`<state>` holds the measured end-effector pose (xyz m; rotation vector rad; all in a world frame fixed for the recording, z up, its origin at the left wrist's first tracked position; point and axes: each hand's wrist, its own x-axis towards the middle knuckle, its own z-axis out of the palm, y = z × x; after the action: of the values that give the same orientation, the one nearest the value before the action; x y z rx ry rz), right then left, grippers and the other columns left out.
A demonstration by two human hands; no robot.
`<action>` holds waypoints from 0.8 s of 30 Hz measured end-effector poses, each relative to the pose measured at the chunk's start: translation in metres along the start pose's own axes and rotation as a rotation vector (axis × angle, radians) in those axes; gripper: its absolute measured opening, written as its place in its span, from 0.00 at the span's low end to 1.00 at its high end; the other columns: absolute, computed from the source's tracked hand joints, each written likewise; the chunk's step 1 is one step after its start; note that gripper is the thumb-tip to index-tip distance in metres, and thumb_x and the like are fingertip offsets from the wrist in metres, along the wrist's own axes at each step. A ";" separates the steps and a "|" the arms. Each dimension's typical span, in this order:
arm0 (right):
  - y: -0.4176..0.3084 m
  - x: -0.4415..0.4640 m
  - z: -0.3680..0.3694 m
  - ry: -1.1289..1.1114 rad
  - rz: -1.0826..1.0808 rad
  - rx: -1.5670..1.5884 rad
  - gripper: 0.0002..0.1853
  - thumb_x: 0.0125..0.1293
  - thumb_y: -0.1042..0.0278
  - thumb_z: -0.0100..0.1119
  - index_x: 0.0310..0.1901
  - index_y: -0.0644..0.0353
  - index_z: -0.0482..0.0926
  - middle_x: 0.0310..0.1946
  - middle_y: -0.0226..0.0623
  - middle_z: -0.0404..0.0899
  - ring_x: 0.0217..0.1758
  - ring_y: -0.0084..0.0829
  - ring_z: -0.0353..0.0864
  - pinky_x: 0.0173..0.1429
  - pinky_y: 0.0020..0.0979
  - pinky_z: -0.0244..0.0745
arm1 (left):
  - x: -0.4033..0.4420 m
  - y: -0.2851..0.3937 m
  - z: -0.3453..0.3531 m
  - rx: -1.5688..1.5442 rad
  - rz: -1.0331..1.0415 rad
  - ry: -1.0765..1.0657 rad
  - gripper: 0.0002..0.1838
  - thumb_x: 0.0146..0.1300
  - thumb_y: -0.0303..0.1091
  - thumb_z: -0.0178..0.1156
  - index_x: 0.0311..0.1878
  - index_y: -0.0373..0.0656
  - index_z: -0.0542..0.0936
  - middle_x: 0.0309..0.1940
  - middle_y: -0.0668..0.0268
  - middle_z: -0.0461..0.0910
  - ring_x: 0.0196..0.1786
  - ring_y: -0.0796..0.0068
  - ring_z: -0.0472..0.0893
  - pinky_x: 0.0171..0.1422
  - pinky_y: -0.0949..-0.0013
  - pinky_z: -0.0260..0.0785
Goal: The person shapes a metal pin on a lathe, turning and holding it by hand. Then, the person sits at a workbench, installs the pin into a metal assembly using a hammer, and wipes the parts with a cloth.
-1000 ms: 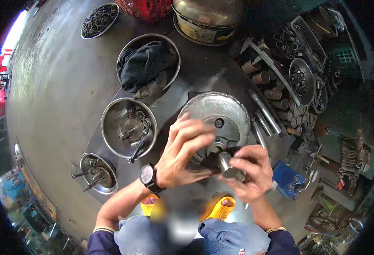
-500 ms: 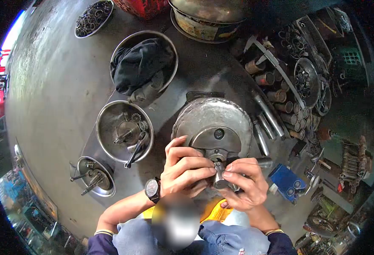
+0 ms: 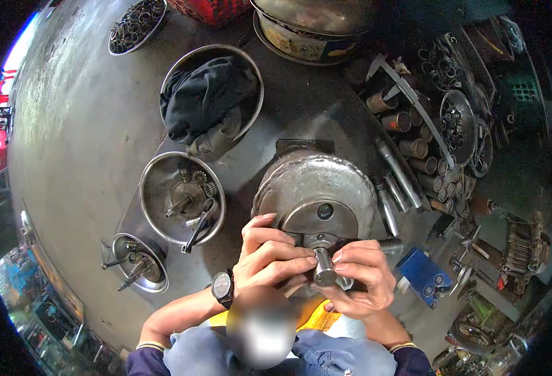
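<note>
A short, shiny cylindrical steel pin (image 3: 324, 269) stands at the near edge of a crankshaft web (image 3: 321, 218), its round end toward me. My left hand (image 3: 274, 255) is closed, its fingertips pinching the pin from the left. From the other side my right hand (image 3: 365, 276) grips the same pin between thumb and fingers. The web, with a dark round hole in its upper part, lies on a thick round metal block (image 3: 313, 172). Whether the pin sits inside the web's bore cannot be made out; fingers hide part of the joint.
To the left are a steel bowl (image 3: 144, 207) with a crankshaft part and gears, and a smaller bowl (image 3: 161, 283). Dark cloth (image 3: 210, 97) fills another bowl. At right lie steel rods (image 3: 400, 175), a caliper (image 3: 414, 100), several cylindrical parts (image 3: 412, 148) and a blue box (image 3: 424, 276).
The pin now stands straighter, with more of its length and end showing between the fingers. Both hands keep their hold, the right one slightly lower. The whole view has shifted a little.
</note>
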<state>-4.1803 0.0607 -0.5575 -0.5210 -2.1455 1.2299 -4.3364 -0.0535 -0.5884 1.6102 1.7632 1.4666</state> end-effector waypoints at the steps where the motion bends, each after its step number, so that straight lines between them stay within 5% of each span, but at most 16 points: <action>1: 0.000 0.000 0.000 0.000 0.002 0.001 0.24 0.42 0.76 0.79 0.41 0.61 0.75 0.37 0.41 0.78 0.36 0.36 0.80 0.38 0.33 0.77 | 0.000 0.000 0.000 0.002 0.000 -0.001 0.22 0.43 0.32 0.75 0.45 0.50 0.83 0.42 0.74 0.83 0.45 0.69 0.75 0.66 0.50 0.61; 24: 0.001 0.002 0.000 -0.005 0.037 0.000 0.26 0.41 0.74 0.81 0.43 0.61 0.77 0.36 0.40 0.80 0.35 0.37 0.81 0.38 0.34 0.78 | -0.002 0.000 0.002 -0.024 -0.038 0.013 0.23 0.43 0.31 0.74 0.47 0.50 0.83 0.41 0.76 0.82 0.44 0.71 0.75 0.64 0.51 0.62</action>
<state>-4.1815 0.0629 -0.5579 -0.5610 -2.1486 1.2527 -4.3345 -0.0547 -0.5900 1.5509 1.7660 1.4785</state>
